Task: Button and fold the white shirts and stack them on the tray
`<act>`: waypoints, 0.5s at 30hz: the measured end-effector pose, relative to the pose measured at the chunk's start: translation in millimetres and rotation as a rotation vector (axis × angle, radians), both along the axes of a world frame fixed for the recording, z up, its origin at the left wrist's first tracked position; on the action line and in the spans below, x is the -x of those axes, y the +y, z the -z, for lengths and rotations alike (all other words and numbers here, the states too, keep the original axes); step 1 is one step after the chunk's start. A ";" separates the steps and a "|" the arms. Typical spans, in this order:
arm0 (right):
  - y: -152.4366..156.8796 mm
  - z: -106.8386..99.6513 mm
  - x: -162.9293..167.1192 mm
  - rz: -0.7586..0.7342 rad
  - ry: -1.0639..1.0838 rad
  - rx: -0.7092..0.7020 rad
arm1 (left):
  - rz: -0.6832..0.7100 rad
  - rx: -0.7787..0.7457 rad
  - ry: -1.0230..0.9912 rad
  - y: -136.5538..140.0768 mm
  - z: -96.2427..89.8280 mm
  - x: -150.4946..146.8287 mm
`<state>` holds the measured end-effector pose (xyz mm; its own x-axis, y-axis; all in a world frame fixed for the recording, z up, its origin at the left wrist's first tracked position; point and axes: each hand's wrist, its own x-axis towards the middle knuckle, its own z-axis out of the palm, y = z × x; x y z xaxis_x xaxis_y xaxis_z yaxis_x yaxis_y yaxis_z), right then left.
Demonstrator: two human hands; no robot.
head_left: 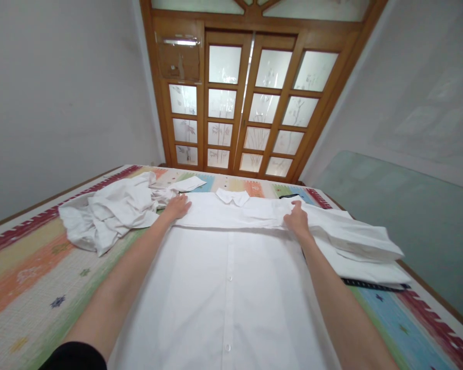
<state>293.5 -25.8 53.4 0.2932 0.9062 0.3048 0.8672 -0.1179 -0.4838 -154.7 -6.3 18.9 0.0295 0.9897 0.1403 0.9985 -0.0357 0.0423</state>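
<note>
A white button-up shirt (200, 303) lies front up before me, its collar (232, 197) at the far end and its buttons running down the middle. A strip of white cloth, apparently a sleeve (231, 218), lies straight across the chest below the collar. My left hand (177, 206) rests on the strip's left end, fingers laid on the cloth. At the right end, my right hand (297, 218) has its fingers closed on the shirt near the shoulder. What lies under its fingers is partly hidden.
A crumpled white garment (113, 208) lies to the left. Folded white clothes (355, 244) are stacked at the right, with a dark dotted edge beneath. A striped, patterned cloth (27, 280) covers the surface. Walls flank both sides; wooden glass-paned doors (219, 103) stand beyond.
</note>
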 end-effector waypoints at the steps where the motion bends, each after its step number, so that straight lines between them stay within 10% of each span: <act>1: 2.1 4.4 -0.2 -0.014 -0.017 0.009 | -0.005 -0.009 0.011 -1.5 2.9 -1.5; 15: 1.0 57.0 50.6 -0.428 -0.096 -0.140 | -0.077 -0.101 -0.042 12.5 18.8 -3.7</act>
<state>242.9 -24.8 -3.6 -0.1338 0.8880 0.4400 0.8653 0.3211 -0.3849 -151.1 6.2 0.0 -0.0542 0.9694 0.2392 0.9958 0.0349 0.0841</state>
